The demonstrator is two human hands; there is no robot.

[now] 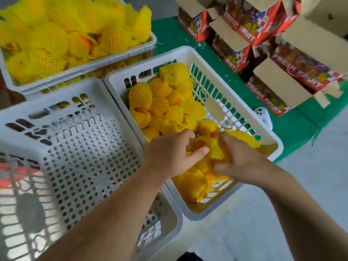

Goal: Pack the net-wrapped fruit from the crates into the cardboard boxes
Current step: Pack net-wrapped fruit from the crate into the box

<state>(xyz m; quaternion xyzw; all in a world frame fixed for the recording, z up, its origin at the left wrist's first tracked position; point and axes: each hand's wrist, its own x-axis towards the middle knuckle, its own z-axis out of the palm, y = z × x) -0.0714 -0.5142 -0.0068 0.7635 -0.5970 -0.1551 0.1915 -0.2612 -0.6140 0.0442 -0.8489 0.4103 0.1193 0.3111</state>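
Both hands grip yellow foam-net-wrapped fruit: left hand (169, 151) and right hand (239, 159) curl round pieces low in the middle white plastic crate (233, 85). Fruit axis unclear. Open printed cardboard boxes (293, 80) stand beyond the crate's far-right rim, on green matting (293, 127).

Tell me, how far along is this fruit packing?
Done: the near-left crate holds no fruit, perhaps already emptied. In hand: both the left hand and right hand grip net-wrapped fruit inside the middle crate, which is partly full. Left: the far crate is heaped, and the open cardboard boxes on the green mat show no fruit from here.
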